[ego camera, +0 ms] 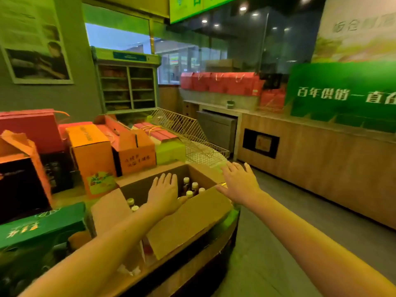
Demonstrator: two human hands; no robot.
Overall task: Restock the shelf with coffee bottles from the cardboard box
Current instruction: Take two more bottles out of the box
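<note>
Coffee bottles (pixel 194 187) are seen upright, caps up, in the open cardboard box (pixel 188 219) at lower centre of the frame.
Nothing is held: the left hand (pixel 164 192) is spread flat just above and left of the caps, judged nearer; the right hand (pixel 240 184), also spread, is held over the box's right edge.

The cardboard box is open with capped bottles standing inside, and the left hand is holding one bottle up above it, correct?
Not quite. In the head view the left hand is spread flat with straight fingers over the cardboard box and holds no bottle. The rest stands: the box is open and capped bottles stand inside.
</note>
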